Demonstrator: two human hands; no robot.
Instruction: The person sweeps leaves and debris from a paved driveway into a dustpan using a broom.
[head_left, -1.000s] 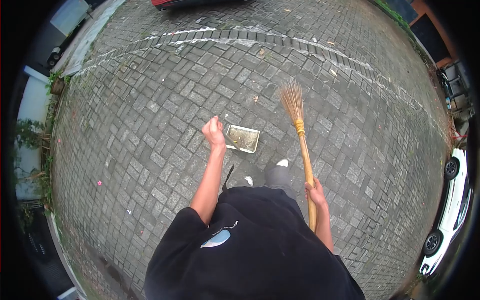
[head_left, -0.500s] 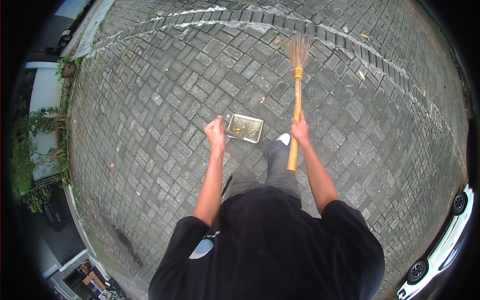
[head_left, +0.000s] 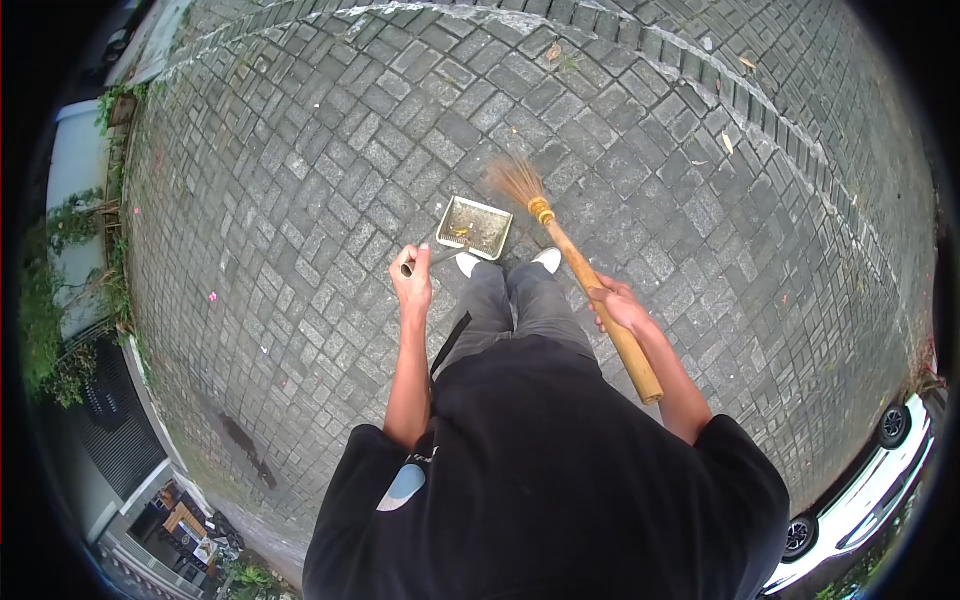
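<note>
My left hand [head_left: 411,281] is closed round the pole handle of a dustpan [head_left: 490,213], a pale-rimmed tray with dirt and a yellow leaf bit [head_left: 460,232] inside. The pan is in front of my shoes. My right hand [head_left: 619,306] grips the thick wooden handle of a stick broom [head_left: 570,248]. Its bristles [head_left: 517,182] point away from me and to the left, just beyond the pan's right far corner. They look slightly blurred.
Grey paving bricks [head_left: 330,220] cover the ground, with a raised brick strip [head_left: 690,65] across the far side. Dry leaves [head_left: 727,143] are scattered there. A white car [head_left: 860,490] is at the lower right. Plants [head_left: 75,245] and a building line the left.
The broom has swung left and closer, its bristles now near the dustpan. Both feet now show side by side. A dry leaf near the pan is no longer seen on the paving.
</note>
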